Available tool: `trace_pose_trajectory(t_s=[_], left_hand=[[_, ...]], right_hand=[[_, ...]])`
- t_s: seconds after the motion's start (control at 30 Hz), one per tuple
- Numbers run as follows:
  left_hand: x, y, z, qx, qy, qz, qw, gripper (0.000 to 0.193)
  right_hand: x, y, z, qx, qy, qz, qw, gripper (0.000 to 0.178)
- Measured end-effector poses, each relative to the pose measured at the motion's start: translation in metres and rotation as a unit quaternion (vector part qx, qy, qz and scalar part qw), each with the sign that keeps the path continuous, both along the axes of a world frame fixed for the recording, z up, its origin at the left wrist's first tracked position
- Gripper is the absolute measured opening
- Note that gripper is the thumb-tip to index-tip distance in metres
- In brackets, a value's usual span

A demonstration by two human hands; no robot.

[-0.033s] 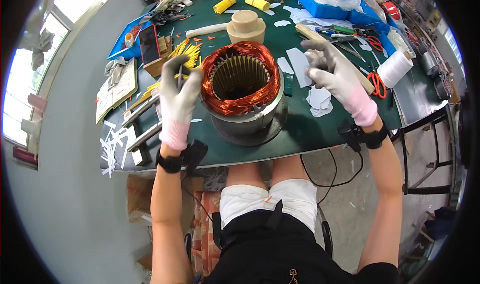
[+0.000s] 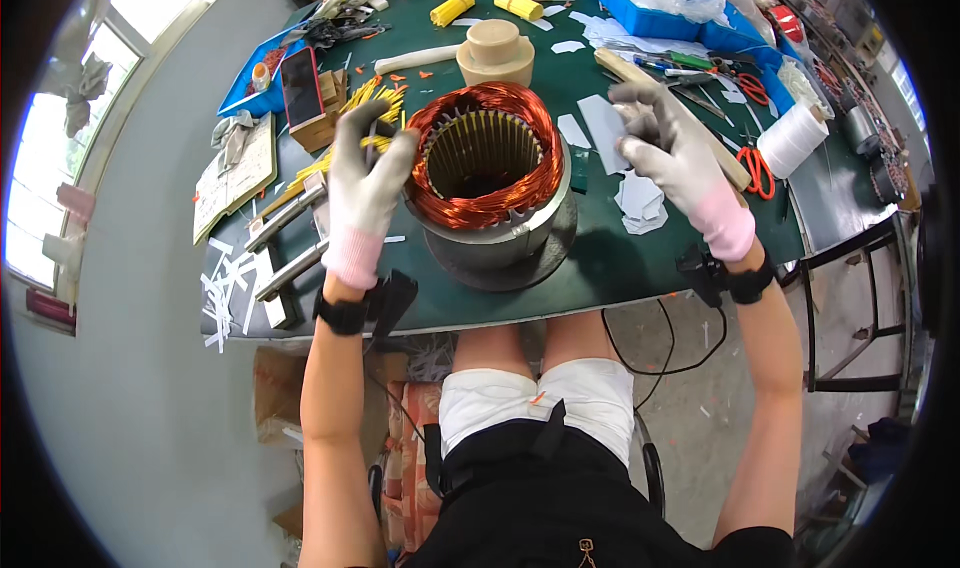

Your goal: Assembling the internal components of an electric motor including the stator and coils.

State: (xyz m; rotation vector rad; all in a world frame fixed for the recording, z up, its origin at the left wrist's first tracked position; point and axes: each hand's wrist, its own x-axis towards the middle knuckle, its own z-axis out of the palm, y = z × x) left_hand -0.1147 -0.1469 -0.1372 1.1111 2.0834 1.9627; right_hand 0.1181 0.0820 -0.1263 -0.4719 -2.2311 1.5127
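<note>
A motor stator [image 2: 484, 158] with thick rings of copper winding stands upright on the green table, its slotted bore facing up. Close by its left side is my left hand [image 2: 368, 183], in a white glove with grey fingertips and a pink cuff. Its fingers are curved and apart, with nothing seen in them. My right hand [image 2: 680, 158], gloved alike, hovers to the right of the stator, above white paper pieces [image 2: 638, 203]. Those fingers are also bent and spread, holding nothing visible. Beneath the stator lies a dark round base [image 2: 505, 273].
Behind the stator stand a cream stepped block [image 2: 495, 53] and a pale mallet-like handle [image 2: 415, 60]. Yellow strips [image 2: 375, 98], a phone [image 2: 300, 88] and metal bars [image 2: 290, 268] lie left. Right are red-handled scissors [image 2: 755, 171], a white thread spool [image 2: 793, 140] and blue bins [image 2: 645, 8].
My left hand has shifted slightly right, nearer the stator. My right hand has barely moved, and the stator keeps its place on the table.
</note>
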Motion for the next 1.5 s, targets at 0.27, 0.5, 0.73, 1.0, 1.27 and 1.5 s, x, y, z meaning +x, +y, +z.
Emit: trace_pose_trajectory(t_s=[0.27, 0.5, 0.73, 1.0, 1.27, 1.5], left_hand=[[-0.007, 0.011, -0.011, -0.005, -0.027, -0.080, 0.996, 0.038], [0.032, 0.005, -0.014, -0.024, 0.074, 0.057, 0.995, 0.032], [0.085, -0.017, 0.003, -0.155, 0.218, 0.152, 0.952, 0.026], [-0.033, 0.051, 0.037, -0.256, 0.125, -0.237, 0.929, 0.048], [-0.038, 0.038, 0.010, -0.200, 0.082, -0.227, 0.950, 0.048], [-0.045, 0.063, 0.034, -0.253, 0.090, -0.261, 0.927, 0.033]], right_hand=[[0.014, -0.032, -0.010, 0.037, 0.018, -0.056, 0.998, 0.032], [0.009, -0.038, -0.011, 0.097, 0.108, -0.080, 0.986, 0.018], [0.004, -0.039, -0.002, 0.007, -0.001, -0.102, 0.995, 0.017], [-0.026, 0.015, 0.015, 0.117, -0.092, -0.024, 0.989, 0.026], [-0.069, 0.021, 0.031, 0.096, -0.110, 0.055, 0.988, 0.025], [-0.092, 0.032, 0.028, 0.101, -0.110, 0.146, 0.978, 0.029]])
